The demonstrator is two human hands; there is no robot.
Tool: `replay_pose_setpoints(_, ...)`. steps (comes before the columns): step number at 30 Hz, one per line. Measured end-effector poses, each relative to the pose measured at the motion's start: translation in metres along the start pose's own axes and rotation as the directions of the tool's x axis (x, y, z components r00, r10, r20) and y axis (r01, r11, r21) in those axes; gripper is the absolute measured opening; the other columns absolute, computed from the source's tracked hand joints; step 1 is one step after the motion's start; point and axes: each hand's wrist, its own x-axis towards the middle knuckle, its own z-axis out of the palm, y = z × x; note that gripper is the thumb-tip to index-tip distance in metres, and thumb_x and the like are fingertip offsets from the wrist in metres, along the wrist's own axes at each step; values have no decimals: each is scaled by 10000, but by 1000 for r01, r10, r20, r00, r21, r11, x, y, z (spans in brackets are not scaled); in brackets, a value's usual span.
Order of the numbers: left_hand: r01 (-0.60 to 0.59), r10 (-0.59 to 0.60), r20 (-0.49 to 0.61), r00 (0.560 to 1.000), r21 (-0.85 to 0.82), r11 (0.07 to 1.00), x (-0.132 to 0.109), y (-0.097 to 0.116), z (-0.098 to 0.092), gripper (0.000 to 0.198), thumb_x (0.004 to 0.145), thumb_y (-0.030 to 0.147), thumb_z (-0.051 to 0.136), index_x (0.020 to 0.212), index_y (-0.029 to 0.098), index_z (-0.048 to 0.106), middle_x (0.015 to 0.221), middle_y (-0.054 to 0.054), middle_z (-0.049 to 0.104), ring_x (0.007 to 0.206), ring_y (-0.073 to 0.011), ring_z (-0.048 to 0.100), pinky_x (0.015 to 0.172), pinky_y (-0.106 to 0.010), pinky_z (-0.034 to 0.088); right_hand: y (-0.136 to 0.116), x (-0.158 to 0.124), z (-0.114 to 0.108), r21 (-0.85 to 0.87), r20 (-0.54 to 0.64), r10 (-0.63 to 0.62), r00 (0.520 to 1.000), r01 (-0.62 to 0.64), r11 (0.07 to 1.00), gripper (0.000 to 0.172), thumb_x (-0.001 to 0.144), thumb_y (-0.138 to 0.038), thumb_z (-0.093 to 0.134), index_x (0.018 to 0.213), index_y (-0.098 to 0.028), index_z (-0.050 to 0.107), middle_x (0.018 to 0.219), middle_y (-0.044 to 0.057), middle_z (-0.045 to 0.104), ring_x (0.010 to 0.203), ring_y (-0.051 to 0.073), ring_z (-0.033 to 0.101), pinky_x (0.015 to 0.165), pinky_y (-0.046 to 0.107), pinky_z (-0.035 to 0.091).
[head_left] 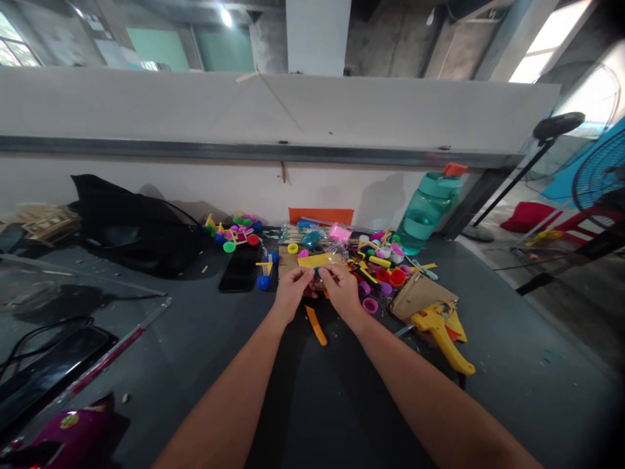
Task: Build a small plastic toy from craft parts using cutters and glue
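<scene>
My left hand (293,291) and my right hand (342,291) meet over the middle of the dark table, fingertips pinched close together. Between them shows a small dark bluish-green piece, mostly covered by my fingers, so its kind cannot be made out. Just below the hands lies a tool with an orange handle (316,326); its other end is hidden under them. A yellow strip (319,260) lies right behind my fingertips. To the right of my right hand are several loose bottle caps, among them a purple cap (370,305) and a red cap (397,278).
A yellow glue gun (444,335) lies at the right by a piece of cardboard (415,296). Behind it stands a teal water bottle (424,212). On the left are a black phone (239,270), a black bag (131,228) and small bottle-cap models (237,233). A low white partition (195,107) borders the table's back.
</scene>
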Motion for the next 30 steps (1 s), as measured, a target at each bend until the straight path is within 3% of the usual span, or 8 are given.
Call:
replay_pose_setpoints(11,-8,9,-18,1000,18,1000,-2,3,2,296,586,343,729,751,146,582,596,39,539,517,-81,518,462,-212,498,-1,2,3,135,-10,153,988,-150,979,177,734,-315,573,788,-173,662,729,23,669,635,154,594,603,264,471)
replay_pose_setpoints(30,19,-19,-29,999,-11,1000,0,1,2,286,591,342,723,744,139,593,557,36,529,495,-78,508,456,-206,485,0,3,2,147,16,156,988,-156,977,189,758,-329,552,784,-168,648,723,24,654,634,153,585,608,263,472)
